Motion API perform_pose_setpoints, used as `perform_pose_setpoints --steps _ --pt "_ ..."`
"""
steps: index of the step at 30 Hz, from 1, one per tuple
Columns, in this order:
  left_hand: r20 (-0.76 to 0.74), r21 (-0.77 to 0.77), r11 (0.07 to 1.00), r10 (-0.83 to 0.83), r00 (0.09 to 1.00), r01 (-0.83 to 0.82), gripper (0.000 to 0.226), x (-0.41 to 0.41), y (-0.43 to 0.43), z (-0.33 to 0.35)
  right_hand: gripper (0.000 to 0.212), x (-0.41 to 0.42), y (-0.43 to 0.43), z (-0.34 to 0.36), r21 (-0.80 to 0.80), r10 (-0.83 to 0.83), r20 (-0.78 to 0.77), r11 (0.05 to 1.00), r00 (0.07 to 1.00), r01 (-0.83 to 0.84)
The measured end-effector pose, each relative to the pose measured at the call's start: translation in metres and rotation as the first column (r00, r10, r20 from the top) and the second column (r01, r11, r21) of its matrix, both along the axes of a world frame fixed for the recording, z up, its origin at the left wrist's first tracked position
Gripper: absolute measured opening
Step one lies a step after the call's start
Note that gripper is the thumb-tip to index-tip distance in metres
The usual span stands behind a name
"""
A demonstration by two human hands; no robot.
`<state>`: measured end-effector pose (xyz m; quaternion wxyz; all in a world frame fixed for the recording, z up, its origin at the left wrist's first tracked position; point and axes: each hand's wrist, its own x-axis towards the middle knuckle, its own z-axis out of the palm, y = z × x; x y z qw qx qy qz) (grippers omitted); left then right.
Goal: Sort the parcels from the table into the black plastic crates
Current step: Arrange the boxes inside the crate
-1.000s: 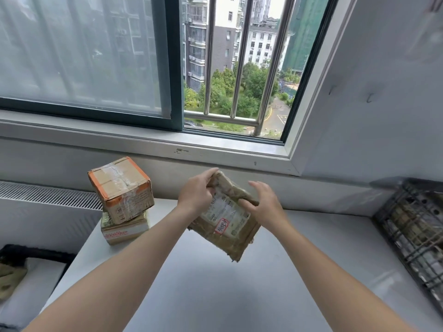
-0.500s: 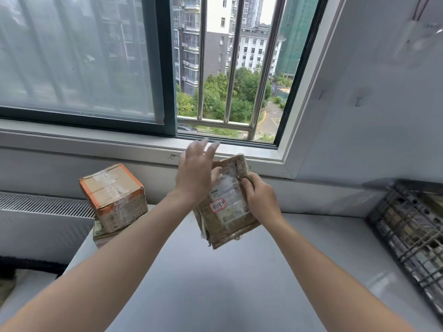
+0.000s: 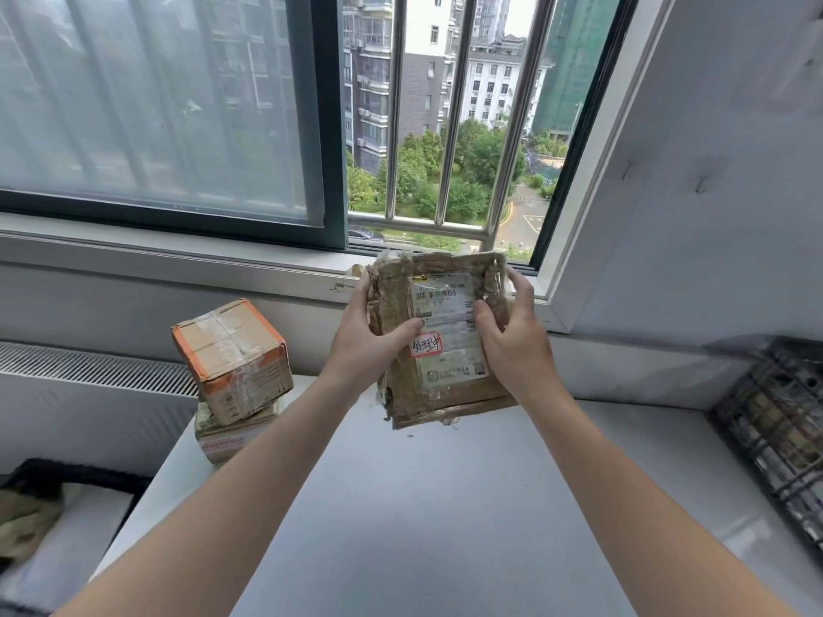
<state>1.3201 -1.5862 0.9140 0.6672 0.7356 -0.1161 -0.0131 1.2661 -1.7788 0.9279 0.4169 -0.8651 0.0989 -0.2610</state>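
Note:
A flat brown taped parcel with a white shipping label and a small red-edged sticker is held upright above the white table, its label facing me. My left hand grips its left edge, thumb on the front. My right hand grips the right edge, thumb across the label. A cube-shaped cardboard box with orange tape sits tilted on a flatter parcel at the table's back left corner. A black plastic crate holding parcels stands at the right edge of the view.
A window sill and barred open window run behind the table. A white radiator grille lies to the left. A second black crate with something olive inside sits low at the left.
The parcel was turned from a slanted hold to upright with its label facing me and raised. My left hand, which had open fingers half a second ago, now grips the left edge.

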Motion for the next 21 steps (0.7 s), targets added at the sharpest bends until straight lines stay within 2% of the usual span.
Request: perform_pose_setpoints --steps 10,15,21 --pt "0.108 -0.019 1.000 0.021 0.994 -0.019 0.072 -0.021 0.004 0.027 0.082 -0.022 0.007 0.026 0.016 0.128 -0.010 0.992 0.992 -0.128" --pt "0.127 -0.032 0.999 0.036 0.991 -0.032 0.084 -0.034 0.003 0.036 0.091 -0.035 0.005 0.035 0.017 0.154 0.009 0.988 0.988 -0.154" --pt "0.144 -0.023 0.999 0.038 0.989 -0.035 0.084 -0.039 0.004 0.043 0.100 -0.040 0.004 0.040 0.002 0.154 0.016 0.988 0.988 -0.154"
